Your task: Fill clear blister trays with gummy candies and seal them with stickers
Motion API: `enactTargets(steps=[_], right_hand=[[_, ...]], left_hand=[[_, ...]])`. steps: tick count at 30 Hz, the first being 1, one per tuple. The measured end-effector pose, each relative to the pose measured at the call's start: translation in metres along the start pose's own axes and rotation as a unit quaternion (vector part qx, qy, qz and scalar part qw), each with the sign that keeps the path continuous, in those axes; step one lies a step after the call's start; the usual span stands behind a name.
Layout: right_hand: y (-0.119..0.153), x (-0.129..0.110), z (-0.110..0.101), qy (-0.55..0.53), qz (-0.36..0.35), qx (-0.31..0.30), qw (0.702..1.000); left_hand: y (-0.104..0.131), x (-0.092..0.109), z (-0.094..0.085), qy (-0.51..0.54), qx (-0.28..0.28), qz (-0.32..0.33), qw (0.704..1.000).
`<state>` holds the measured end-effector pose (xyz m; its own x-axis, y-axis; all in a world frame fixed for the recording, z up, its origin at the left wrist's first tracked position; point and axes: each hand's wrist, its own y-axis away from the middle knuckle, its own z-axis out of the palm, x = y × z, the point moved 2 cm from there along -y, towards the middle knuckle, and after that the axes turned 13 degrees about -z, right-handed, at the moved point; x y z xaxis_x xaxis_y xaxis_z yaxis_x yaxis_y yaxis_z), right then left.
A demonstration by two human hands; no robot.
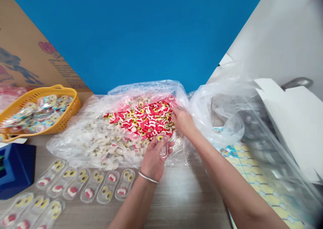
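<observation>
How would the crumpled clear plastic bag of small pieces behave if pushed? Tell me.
The crumpled clear plastic bag is probably floppy, given its wrinkled film. It may spill: loose red-and-white pieces lie exposed at its opening.

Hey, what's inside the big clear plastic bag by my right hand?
The bag holds red and white pieces mixed with yellow and black discs; paler pieces show through it. Whatever lies beneath the top layer is covered, and your right hand hides a little more.
</observation>
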<state>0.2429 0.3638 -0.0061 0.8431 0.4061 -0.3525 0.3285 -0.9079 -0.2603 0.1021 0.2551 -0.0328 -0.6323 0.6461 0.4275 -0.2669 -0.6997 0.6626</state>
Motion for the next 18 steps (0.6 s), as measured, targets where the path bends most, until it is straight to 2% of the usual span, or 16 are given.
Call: enactTargets(steps=[4, 13, 16, 18], right_hand=[[-0.009, 0.006, 0.011, -0.015, 0.004, -0.028, 1.000], [0.012, 0.016, 0.009, -0.072, 0.039, 0.076, 0.994], [0.020, 0.006, -0.001, -0.117, 0.035, 0.102, 0.987], [0.031, -0.007, -0.007, -0.209, 0.031, 0.092, 0.973]], left_hand=[[-0.001, 0.000, 0.000, 0.005, 0.012, -0.001, 1.000], [0.003, 0.000, 0.001, 0.031, 0.002, 0.011, 0.999], [0.002, 0.000, 0.000, 0.038, 0.003, 0.019, 0.999], [0.000, -0.001, -0.001, 0.041, -0.008, 0.021, 0.999]])
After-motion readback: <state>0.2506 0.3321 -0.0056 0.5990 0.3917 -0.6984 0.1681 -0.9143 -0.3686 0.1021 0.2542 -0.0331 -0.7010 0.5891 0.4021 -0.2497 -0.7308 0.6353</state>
